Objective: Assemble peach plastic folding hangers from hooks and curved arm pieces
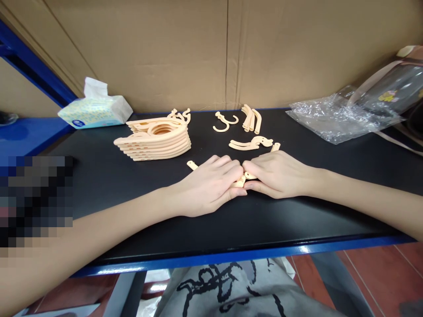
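My left hand (209,185) is closed round a cream plastic hanger piece (239,181); a narrow end of cream plastic also shows behind its knuckles. Closed too, my right hand (280,174) grips another cream hanger piece (250,175), and an end sticks up past its far side. The fingertips of both hands meet over the table, where the two pieces come together; how they join is hidden by the fingers. Just beyond the hands lie some curved hanger parts (246,145). A neat stack of cream plastic hangers (158,149) stands to the left.
Loose hooks (226,121) and several curved hanger arms (254,121) lie at the back of the black table (139,233). More hooks (180,115) sit behind the stack. A tissue pack (95,112) is back left; a clear plastic bag (340,116) lies back right. Cardboard (165,53) walls the back.
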`<control>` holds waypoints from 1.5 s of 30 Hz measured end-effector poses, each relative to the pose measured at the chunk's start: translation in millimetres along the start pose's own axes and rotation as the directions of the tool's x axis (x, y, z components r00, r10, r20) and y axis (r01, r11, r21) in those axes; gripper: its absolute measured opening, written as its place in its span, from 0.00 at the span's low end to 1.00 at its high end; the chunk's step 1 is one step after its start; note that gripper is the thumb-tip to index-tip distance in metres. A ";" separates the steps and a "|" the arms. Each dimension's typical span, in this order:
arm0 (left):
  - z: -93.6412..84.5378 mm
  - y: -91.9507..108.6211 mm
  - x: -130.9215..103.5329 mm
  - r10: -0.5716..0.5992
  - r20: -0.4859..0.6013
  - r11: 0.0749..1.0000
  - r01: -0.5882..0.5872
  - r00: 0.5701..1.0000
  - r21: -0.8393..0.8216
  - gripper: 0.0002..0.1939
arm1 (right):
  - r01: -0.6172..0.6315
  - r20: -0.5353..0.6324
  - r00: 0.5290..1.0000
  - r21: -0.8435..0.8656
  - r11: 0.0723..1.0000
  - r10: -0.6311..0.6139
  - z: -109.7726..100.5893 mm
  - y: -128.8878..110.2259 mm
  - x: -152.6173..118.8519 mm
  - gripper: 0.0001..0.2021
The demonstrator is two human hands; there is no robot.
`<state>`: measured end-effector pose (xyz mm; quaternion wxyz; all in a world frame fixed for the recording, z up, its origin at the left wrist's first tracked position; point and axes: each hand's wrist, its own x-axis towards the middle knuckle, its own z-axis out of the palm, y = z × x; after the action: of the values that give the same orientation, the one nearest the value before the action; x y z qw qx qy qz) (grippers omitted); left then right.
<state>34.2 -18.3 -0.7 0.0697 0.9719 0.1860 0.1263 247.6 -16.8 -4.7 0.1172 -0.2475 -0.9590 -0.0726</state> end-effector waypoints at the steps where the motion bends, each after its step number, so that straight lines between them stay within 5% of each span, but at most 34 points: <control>1: 0.2 0.0 0.1 0.001 0.002 1.000 -0.001 1.000 0.002 0.17 | 0.000 0.005 1.000 -0.008 1.000 0.000 -0.1 -0.1 0.1 0.20; 8: 0.9 1.0 1.9 -0.035 0.006 0.999 0.035 0.999 0.030 0.17 | -0.019 0.062 0.998 0.017 1.000 0.018 -2.9 -2.8 0.9 0.18; 45: 0.1 -0.3 0.5 -0.038 0.004 0.999 0.038 0.999 -0.001 0.18 | 0.010 -0.033 0.999 -0.008 1.000 -0.010 1.2 -3.4 0.1 0.17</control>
<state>34.6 -17.8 -0.7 0.0731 0.9684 0.2043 0.1233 245.6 -19.4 -6.1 0.1316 -0.2420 -0.9579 -0.0809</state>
